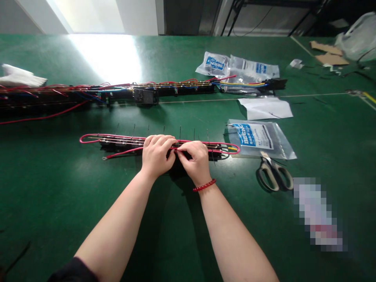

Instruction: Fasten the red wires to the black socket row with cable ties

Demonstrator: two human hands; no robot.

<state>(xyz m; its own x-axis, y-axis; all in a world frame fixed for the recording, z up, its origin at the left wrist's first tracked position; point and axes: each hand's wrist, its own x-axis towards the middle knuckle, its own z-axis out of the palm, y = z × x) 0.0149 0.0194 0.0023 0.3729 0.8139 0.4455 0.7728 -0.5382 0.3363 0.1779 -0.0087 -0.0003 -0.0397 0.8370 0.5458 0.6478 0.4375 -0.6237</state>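
A long black assembly point(108, 146) lies across the green table, with red cable point(129, 151) looped along its length. Thin black strips, which look like cable ties point(180, 133), stick up along its far side. My left hand point(158, 154) is wrapped over the middle of the assembly, thumb toward me, gripping the red cable there. Close beside it, my right hand point(194, 158) pinches the near-side red cable between thumb and forefinger. The fingertips almost meet, and they hide the exact spot being gripped. A ring terminal point(104, 158) ends the red cable's loose left end.
Behind lies a longer wired black assembly point(188, 89). Right of my hands are a labelled plastic bag point(261, 139), black-handled scissors point(274, 176) and a white paper point(266, 108). More bags point(216, 64) lie farther back, with cardboard pieces point(331, 58) at the far right.
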